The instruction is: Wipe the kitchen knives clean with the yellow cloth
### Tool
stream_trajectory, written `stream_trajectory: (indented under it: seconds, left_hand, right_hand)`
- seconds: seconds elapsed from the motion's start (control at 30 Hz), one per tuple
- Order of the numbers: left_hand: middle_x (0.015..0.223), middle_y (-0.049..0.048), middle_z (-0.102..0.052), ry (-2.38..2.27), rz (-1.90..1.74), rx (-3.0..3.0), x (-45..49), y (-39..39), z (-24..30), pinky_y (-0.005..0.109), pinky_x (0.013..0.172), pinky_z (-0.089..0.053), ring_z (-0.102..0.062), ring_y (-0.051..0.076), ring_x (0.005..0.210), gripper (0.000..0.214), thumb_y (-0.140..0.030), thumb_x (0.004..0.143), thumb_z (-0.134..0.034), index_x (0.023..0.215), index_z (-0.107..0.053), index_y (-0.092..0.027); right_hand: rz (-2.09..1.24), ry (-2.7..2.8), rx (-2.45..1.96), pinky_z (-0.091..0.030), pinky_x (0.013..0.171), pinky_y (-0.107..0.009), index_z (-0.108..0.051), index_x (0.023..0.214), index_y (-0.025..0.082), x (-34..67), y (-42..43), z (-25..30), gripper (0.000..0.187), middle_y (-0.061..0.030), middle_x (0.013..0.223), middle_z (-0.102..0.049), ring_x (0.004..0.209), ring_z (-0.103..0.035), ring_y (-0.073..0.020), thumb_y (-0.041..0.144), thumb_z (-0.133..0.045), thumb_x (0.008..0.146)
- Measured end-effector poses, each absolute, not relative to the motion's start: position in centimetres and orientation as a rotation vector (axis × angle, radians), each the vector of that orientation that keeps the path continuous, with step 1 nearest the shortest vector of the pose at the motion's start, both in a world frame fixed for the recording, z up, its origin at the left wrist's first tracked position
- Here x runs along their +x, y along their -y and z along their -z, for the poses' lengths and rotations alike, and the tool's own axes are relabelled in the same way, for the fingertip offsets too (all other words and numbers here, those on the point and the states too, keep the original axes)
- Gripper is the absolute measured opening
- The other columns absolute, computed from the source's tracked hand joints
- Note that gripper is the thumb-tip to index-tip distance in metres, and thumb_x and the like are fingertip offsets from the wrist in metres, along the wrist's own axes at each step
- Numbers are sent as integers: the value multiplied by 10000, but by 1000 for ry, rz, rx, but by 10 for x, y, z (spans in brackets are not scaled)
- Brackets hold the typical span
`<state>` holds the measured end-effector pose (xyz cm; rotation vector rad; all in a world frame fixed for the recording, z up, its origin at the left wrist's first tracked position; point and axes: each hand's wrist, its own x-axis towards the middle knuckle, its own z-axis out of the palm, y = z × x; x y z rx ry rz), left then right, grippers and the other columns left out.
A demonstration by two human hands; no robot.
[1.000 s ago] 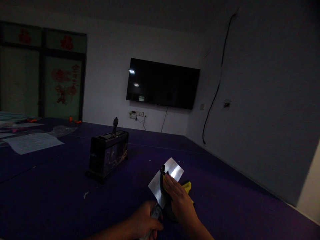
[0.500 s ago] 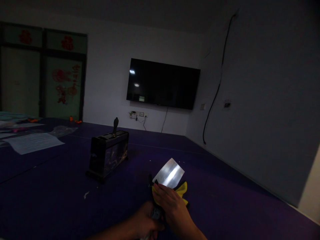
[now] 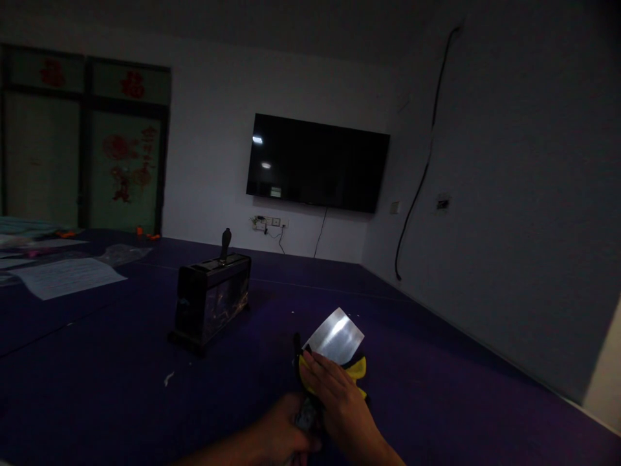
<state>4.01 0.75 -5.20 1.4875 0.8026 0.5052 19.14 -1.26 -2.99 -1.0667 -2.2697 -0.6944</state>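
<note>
My left hand (image 3: 284, 430) is closed around the dark grey handle of a cleaver. The cleaver's broad, shiny blade (image 3: 337, 336) points up and to the right, away from me. Across the lower part of the blade lies my right hand (image 3: 337, 395), its fingers together and pressed on a yellow cloth (image 3: 358, 367) with black edges. The cloth sticks out on both sides of the hand; whether it is a glove or a rag I cannot tell. Part of the blade near the handle is hidden under the cloth and fingers.
A black knife block (image 3: 211, 301) with one dark handle (image 3: 226, 244) sticking up stands left on the purple table (image 3: 121, 388). Farther left lie a printed sheet (image 3: 70, 277) and clear plastic (image 3: 123, 254). A television (image 3: 317, 163) hangs on the wall; a small white scrap (image 3: 168, 378) lies near.
Both hands, the cleaver and the cloth have shifted slightly to the right. The right hand still presses the cloth on the blade.
</note>
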Motion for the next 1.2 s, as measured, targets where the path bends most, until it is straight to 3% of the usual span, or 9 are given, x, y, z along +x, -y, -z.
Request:
stream_trajectory:
  seconds: [0.13,0.37,0.57,0.7,0.83,1.2]
  left_hand:
    - [480,-86,-494,-793,-517,1479,39,-8,51,147,344,-357,-437,58,350,306,-33,565,-557,840,-492,-152]
    - [406,-83,-472,-774,-481,1496,39,-8,51,133,317,-339,-423,68,333,302,-22,574,-544,849,-514,-142]
    - [448,-93,-484,-845,-537,1442,42,-6,50,138,313,-328,-412,59,320,365,1,553,-552,889,-507,-133]
    - [458,-94,-475,-809,-559,1470,44,-6,51,146,327,-330,-411,54,325,286,4,555,-575,792,-503,-138]
    - [471,-95,-487,-835,-570,1435,44,-7,54,149,344,-336,-421,55,336,297,1,573,-574,807,-478,-154]
    - [455,-96,-491,-828,-390,1541,38,-8,45,141,342,-349,-438,61,354,365,-10,576,-565,908,-490,-142]
  right_hand:
    - [640,2143,-1175,-395,984,-393,-420,1304,185,194,11,32,755,-33,1349,-428,1257,-342,-191,-43,-326,590]
    - [565,2120,-1259,-366,1002,-430,-322,1360,173,197,14,26,654,-50,1414,-318,1303,-247,-217,37,-373,722]
    - [617,2212,-1188,-392,986,-407,-400,1318,192,195,14,30,698,-34,1375,-387,1281,-300,-210,-27,-341,658]
    - [698,2302,-1039,-420,965,-380,-455,1278,161,193,12,31,593,-61,1334,-444,1254,-350,-206,-31,-319,733]
    - [748,2328,-989,-441,941,-383,-436,1291,168,192,12,30,521,-72,1320,-461,1250,-356,-212,8,-322,808]
    - [891,2218,-1178,-397,977,-420,-321,1358,213,201,4,35,576,-17,1387,-371,1274,-310,-216,16,-301,817]
